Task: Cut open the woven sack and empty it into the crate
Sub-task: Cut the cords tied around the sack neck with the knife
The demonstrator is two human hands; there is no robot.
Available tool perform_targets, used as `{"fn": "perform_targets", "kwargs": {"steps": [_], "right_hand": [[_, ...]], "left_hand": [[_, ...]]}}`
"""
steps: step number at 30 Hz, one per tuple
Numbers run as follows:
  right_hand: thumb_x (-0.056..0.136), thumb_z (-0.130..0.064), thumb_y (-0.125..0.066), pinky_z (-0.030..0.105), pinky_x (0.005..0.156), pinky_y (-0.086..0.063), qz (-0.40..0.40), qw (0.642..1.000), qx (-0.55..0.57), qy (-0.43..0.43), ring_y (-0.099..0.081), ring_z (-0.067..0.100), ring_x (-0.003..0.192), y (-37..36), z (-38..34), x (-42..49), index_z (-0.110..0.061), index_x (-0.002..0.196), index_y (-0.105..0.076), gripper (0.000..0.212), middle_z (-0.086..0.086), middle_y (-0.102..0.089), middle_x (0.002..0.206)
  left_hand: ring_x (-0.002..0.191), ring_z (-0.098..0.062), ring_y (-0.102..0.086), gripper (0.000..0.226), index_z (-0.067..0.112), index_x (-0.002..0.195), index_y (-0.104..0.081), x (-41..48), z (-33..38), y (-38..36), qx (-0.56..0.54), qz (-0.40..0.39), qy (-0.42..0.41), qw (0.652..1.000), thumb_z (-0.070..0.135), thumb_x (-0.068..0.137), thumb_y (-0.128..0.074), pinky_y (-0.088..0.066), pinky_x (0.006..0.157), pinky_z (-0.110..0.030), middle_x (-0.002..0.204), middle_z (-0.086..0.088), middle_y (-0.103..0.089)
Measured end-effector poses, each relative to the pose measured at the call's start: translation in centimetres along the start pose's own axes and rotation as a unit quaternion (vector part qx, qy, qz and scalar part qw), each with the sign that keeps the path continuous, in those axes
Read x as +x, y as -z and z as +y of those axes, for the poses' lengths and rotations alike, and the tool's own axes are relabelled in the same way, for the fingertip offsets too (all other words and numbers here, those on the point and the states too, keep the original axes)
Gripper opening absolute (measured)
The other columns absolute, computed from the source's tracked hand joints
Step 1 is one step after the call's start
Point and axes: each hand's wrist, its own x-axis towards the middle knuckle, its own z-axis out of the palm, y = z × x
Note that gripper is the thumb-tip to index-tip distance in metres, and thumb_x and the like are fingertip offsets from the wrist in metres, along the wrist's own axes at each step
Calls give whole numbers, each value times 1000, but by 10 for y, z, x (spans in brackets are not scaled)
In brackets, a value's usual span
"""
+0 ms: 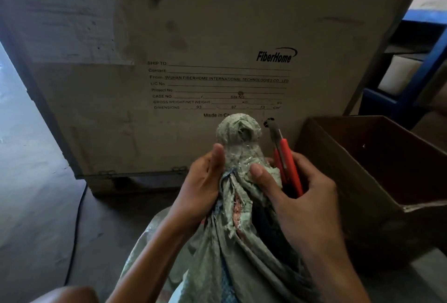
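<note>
Grey concrete floor [43, 194] runs under everything, and a big plywood crate [193, 36] with printed shipping text fills the frame from 9 through 12 to 2 o'clock, its top edge barely in view. At 6 o'clock stands the woven sack [232, 254], its gathered neck rising to a tied knot [238, 131] near centre. The left hand [200, 186] is clenched around the neck just below the knot; the right hand [307, 201] grasps a pair of red-handled cutters [286, 165], their dark tip pointing up toward 12, while its thumb presses on the sack cloth. The risk, as a judgement: the blades must work close beside the left thumb, so a slip on the bunched, frayed cloth could nick a finger, and a cut made too low could let the contents spill on the floor rather than in the crate. The weave already looks torn below the knot, with something pinkish showing. An open cardboard box [377, 169] sits at 3 o'clock, beside the right hand, crowding the elbow room; a blue rack [411, 65] stands behind it at 2, and a dark cable [77, 218] trails at 8
</note>
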Motion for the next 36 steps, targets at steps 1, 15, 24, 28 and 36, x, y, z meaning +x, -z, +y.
{"fn": "perform_targets", "kwargs": {"steps": [1,15,24,28,36], "right_hand": [[61,-65,-76,20,87,-56,-8,1000,5,-10,-66,-8,96,0,1,2,-44,116,-64,61,-21,-72,99],[73,-33,-77,47,102,-51,-102,977,177,-58,-72,13,107,24,0,13,-35,117,-70,45,-4,-76,114],[79,-42,-75,46,82,-61,1,999,27,-18,-72,9,84,14,10,13,-34,107,-67,30,-4,-73,91],[79,-39,-77,40,87,-59,17,999,-29,2,-67,6,93,4,12,8,-33,122,-63,46,-8,-70,102],[91,-30,-66,35,89,-56,44,998,38,-6,-61,-2,95,1,7,8,-46,120,-53,36,-20,-61,106]], "left_hand": [[95,-18,-77,80,4,111,-68,-1,-1,-2,7,9,-19,1000,74,76,-47,-62,79,-31,100,-7,-80],[100,-22,-76,49,13,101,-78,-3,11,23,-57,-49,26,997,52,97,-48,-61,84,-28,107,-12,-80],[91,-20,-73,49,8,121,-69,-1,4,35,-221,-146,39,964,18,73,-63,-60,80,-29,104,-10,-76],[101,-29,-70,55,8,122,-65,-4,6,46,-119,-171,27,978,22,70,-67,-54,92,-41,113,-13,-74],[80,-19,-77,67,19,109,-68,-7,26,59,-62,-19,16,998,14,48,-94,-62,67,-27,87,-4,-80]]}}
